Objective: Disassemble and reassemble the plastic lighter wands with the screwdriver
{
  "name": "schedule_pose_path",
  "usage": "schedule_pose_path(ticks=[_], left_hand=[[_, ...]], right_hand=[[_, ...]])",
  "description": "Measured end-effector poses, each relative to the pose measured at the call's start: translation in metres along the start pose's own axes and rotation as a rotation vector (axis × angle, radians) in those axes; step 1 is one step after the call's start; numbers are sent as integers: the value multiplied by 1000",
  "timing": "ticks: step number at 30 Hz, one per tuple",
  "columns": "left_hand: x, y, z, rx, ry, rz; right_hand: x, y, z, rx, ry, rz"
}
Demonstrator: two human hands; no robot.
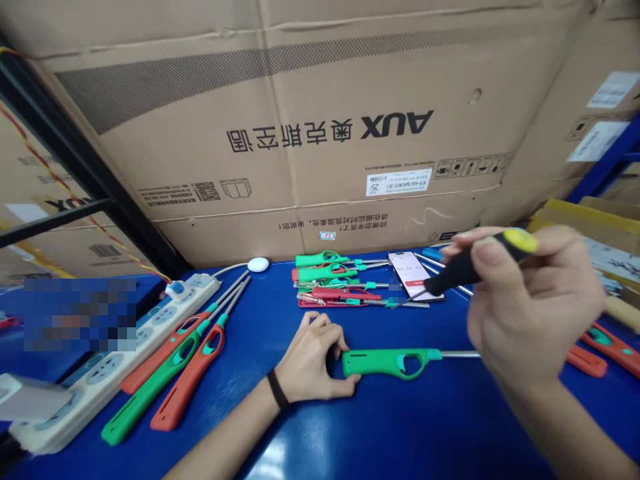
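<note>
A green long-necked lighter (pixel 383 361) lies flat on the blue table, its metal tube pointing right and partly hidden behind my right wrist. My left hand (pixel 315 363) is closed on the butt end of its handle, thumb on the near side and fingers on the far side. Raised above the table at the right, my right hand (pixel 525 307) grips a screwdriver (pixel 463 272) with a black and yellow handle. Its thin shaft slants down to the left, in front of a phone (pixel 413 275).
Several lighters, opened or whole, lie in a stack (pixel 333 280) at the back. Red and green lighters (pixel 173 373) rest at left beside a white power strip (pixel 145 340). More red lighters (pixel 613 347) are at right. A large cardboard box (pixel 310 80) walls off the back.
</note>
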State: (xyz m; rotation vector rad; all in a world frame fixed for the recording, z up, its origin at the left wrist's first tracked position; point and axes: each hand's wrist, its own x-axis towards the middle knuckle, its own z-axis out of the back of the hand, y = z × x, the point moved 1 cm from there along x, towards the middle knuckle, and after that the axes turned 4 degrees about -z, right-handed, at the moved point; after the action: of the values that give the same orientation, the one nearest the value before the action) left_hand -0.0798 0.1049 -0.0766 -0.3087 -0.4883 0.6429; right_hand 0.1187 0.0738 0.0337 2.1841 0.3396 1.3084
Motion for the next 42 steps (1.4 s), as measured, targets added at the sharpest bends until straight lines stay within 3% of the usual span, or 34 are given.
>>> schedule_pose_path(ticks=[2, 6, 8, 11, 16, 18, 22, 25, 27, 34, 38, 42], left_hand=[[0, -1, 6, 64, 28, -6], [2, -9, 14, 74, 76, 2], [3, -21, 9, 8, 115, -22], [4, -42, -8, -9, 174, -104], [5, -62, -32, 247, 195, -159], [4, -59, -31, 285, 180, -152], [0, -45, -19, 248, 163, -136], [-1, -38, -9, 283, 179, -150], [-1, -36, -5, 342, 200, -174], [-1, -35, -2, 564, 231, -323], [-11, -39, 4, 562, 245, -381], [-20, -46, 14, 606, 235, -442]], right_hand=[[14, -12, 14, -120, 12, 88], [24, -55, 51, -496, 205, 316], [21, -78, 69, -748, 337, 395], [13, -103, 90, -807, 371, 391], [11, -108, 107, -901, 358, 252], [12, -99, 107, -930, 431, 169], [7, -73, 92, -890, 816, 44], [-5, -63, 79, -889, 1216, -140], [-11, -61, 74, -905, 1348, -216], [-10, -59, 75, -846, 1432, -312], [-9, -53, 75, -557, 1557, -510], [-15, -52, 73, -386, 1567, -670]])
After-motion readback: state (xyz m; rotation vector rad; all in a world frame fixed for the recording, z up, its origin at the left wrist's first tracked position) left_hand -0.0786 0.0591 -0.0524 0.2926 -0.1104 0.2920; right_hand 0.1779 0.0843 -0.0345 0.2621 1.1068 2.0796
